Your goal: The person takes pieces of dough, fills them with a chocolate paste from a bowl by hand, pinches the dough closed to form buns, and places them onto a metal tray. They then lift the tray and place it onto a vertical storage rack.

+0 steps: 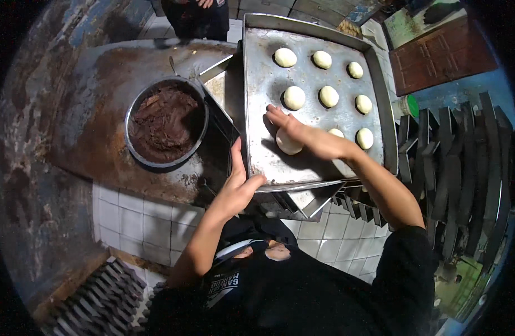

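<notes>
Pressing flat and open, the right hand (302,134) lies over a dough ball (288,143) at the near left of the baking tray (257,101), fingers together and stretched, not closed round it; the left hand (238,187) is also open, thumb up against the tray's near left edge, holding nothing and seeming to steady the tray. To do this well, I judge the palm should come down level and gently so the ball flattens evenly and keeps its place in line with the other dough balls (329,96), which sit apart in rows further back. The left hand should keep the tray from sliding. A round pan of brown filling (165,123) stands just left of the tray on a worn metal table (100,84)
</notes>
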`<action>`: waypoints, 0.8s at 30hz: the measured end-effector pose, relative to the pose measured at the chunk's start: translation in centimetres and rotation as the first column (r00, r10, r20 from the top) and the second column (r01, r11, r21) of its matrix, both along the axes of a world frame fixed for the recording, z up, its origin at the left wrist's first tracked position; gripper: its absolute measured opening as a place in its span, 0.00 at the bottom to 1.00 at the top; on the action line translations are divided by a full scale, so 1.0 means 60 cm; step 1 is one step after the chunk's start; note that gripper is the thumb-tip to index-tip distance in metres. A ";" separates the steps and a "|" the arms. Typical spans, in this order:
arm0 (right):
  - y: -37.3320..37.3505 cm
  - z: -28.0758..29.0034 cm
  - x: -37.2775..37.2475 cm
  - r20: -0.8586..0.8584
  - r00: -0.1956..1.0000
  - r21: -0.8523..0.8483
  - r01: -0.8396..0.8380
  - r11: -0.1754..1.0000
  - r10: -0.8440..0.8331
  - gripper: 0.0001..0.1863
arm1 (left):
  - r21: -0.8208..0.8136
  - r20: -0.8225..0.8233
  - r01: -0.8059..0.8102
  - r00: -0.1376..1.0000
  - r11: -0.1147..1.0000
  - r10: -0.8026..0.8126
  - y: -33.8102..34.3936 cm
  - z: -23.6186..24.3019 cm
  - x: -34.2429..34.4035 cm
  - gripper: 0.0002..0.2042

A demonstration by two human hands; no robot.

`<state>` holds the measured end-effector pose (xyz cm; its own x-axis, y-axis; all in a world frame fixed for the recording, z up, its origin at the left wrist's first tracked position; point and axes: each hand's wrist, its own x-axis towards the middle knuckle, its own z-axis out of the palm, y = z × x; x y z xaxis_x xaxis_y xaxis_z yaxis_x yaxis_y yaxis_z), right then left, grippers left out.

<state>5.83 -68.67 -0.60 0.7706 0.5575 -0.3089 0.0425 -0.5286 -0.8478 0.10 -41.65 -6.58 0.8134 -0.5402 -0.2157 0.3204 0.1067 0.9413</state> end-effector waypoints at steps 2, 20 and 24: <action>0.003 -0.005 -0.004 -0.052 0.993 0.090 0.106 0.990 -0.102 0.43 | 0.001 0.001 0.029 1.000 1.000 -0.029 0.001 0.011 0.004 0.47; -0.126 0.148 -0.495 0.171 0.030 0.267 0.961 0.076 -0.985 0.37 | -0.210 -0.074 -0.056 0.996 0.976 0.041 0.112 0.106 0.010 0.50; -0.003 0.185 -0.589 -0.075 0.011 0.503 0.864 -0.029 -0.997 0.46 | -0.308 -0.118 -0.042 0.993 0.950 0.005 0.163 0.164 0.002 0.52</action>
